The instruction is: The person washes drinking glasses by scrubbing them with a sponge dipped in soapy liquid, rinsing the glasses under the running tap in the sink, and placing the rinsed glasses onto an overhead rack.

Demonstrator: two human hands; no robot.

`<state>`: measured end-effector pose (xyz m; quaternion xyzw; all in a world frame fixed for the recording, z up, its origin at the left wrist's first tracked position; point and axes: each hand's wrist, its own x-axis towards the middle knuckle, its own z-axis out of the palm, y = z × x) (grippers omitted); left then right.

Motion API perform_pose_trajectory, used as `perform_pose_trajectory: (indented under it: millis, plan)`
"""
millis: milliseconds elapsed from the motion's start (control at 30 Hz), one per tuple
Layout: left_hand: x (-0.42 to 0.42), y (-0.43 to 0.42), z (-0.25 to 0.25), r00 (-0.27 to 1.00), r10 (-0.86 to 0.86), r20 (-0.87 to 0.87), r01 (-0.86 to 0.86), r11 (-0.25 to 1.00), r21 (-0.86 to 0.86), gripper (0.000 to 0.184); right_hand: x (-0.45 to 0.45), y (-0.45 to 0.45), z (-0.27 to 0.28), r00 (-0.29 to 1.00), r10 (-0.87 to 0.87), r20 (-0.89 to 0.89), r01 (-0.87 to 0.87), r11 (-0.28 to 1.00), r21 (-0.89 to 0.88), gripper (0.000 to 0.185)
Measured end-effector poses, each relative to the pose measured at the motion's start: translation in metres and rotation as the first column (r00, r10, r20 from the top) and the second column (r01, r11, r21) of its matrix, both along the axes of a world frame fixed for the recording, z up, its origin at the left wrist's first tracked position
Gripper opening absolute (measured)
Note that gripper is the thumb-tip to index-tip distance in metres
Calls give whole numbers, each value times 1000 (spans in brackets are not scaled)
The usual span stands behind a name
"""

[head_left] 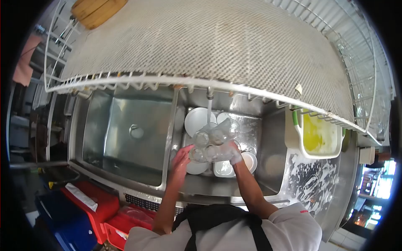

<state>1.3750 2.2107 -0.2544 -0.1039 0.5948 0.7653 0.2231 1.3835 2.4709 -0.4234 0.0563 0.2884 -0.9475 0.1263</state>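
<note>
Several clear glasses (211, 142) are grouped over the right sink basin, under a stream of water (210, 106) from above. My left hand (183, 155) is against the left side of the group, fingers bent round a glass there. On the right side, my right hand (235, 151) holds the group too, partly blurred. Beneath and around the glasses lie a white round plate (194, 120), a white square dish (224, 169) and a white bowl (250, 161) in the basin.
A wire rack with a mesh mat (209, 42) hangs over the sinks. Left is another basin (134, 150). At right stand a white tub (320, 155) with yellow-green liquid and a foamy counter (312, 180). Red (100, 203) and blue (67, 217) containers are at lower left.
</note>
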Motion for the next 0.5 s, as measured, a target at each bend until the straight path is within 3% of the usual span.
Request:
perform_pose_trajectory:
  millis: [33, 67, 100, 133, 167, 200, 233, 267, 300, 333, 400, 500]
  plan:
    - [6, -23, 4, 992, -103, -72, 108, 992, 61, 40, 5, -14, 17, 993, 25, 113, -21, 999, -42, 65]
    - [16, -45, -7, 994, -82, -73, 87, 995, 56, 40, 1, -40, 90, 895, -105, 435, 228, 943, -241, 62]
    - [31, -68, -28, 985, 44, -165, -72, 984, -166, 36, -2, -54, 88, 897, -81, 434, 204, 948, -245, 62]
    - [47, -91, -44, 949, 150, -277, -247, 899, -362, 32, -5, -66, 83, 948, -84, 306, 125, 985, -117, 58]
    - [64, -117, -53, 943, 181, -281, -279, 889, -363, 32, -9, -80, 81, 984, -60, 168, 58, 998, 18, 54]
    - [81, -145, -59, 904, 115, -412, -385, 641, -664, 32, -18, -97, 81, 945, 30, 325, 105, 915, -390, 51]
    - [94, -162, -61, 872, 5, -490, -471, 280, -836, 33, -26, -116, 88, 945, 67, 320, 69, 916, -394, 51]
    - [101, -172, -61, 870, 33, -492, -483, 256, -837, 33, -33, -139, 102, 968, 132, 215, -26, 900, -435, 49]
    - [104, -182, -59, 831, -57, -553, -537, 176, -825, 33, -41, -162, 110, 975, 195, 106, -124, 875, -468, 47]
    - [108, -191, -58, 792, -151, -592, -584, 97, -806, 34, -53, -186, 100, 966, 235, 107, -159, 867, -472, 47]
    - [106, -195, -64, 799, -93, -594, -592, 47, -804, 31, -78, -240, 53, 936, 219, 276, -81, 896, -436, 48]
    - [106, -202, -74, 829, -51, -556, -557, -6, -830, 27, -102, -314, 16, 958, 199, 204, -90, 891, -445, 60]
